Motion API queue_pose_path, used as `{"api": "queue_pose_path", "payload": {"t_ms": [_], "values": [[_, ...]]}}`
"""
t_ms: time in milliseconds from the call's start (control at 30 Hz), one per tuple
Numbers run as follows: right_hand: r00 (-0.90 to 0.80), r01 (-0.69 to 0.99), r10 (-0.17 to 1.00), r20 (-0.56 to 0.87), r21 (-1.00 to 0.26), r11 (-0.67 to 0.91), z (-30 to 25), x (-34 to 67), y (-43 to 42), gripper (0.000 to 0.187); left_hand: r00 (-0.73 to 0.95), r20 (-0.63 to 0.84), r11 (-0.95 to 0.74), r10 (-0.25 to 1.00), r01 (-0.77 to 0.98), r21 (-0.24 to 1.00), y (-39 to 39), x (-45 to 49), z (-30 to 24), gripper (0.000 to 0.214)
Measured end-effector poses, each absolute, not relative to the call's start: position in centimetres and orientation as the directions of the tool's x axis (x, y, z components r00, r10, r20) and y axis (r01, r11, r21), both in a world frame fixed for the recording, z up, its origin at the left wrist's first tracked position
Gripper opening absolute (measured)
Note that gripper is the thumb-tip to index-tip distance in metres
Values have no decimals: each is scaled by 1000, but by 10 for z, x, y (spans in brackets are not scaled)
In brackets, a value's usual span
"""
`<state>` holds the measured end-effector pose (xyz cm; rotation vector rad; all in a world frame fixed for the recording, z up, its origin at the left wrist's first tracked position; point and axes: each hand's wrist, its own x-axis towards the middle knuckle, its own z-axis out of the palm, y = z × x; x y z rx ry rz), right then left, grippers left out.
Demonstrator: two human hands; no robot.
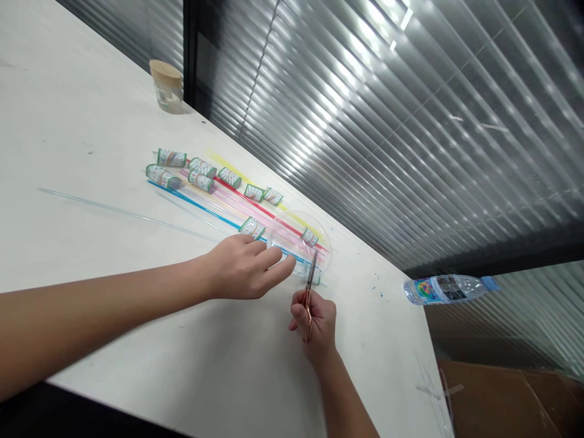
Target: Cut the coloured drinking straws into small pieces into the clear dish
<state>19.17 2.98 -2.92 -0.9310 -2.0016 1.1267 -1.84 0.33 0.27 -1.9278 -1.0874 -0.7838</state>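
Left hand [249, 267]: lies palm down just at the near-left side of the clear dish [319, 240]. The fingers are stretched out and loosely bunched, and their tips meet at the dish's near rim where the blue straw [196, 207] runs in. I cannot tell whether they pinch the straw or only press on it.
Right hand [314, 322]: just on the near side of the dish, fingers clenched through the handles of the scissors [311, 286].
Scissors: copper-coloured and held upright in view, with the blades drawn almost together. The tips reach over the dish's near rim, just beside the left fingertips.
Clear dish: round and see-through, lying flat on the white table [91, 109] on top of the straw ends.
Coloured straws [228, 191]: red, pink, yellow and blue, fanned out to the far left of the dish. Most carry a rolled paper label [171, 158].
Clear straw [123, 212]: lies alone, well to the left of the dish.
Water bottle [444, 289]: on its side at the table edge, well to the right of the dish.
Jar [166, 86]: has a wooden lid and stands far beyond the dish, at the table's back edge.
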Motion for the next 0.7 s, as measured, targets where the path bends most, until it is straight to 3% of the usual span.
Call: {"api": "queue_pose_path", "payload": {"t_ms": [433,700], "values": [[-645,187,738,198,-895,404,-34,197,31,56,456,803,-328,384,880,-343,4,-19,2,12],[-622,205,761,185,-900,385,-33,194,30,58,464,802,-406,376,861,-308,3,-20,-8,16]]}}
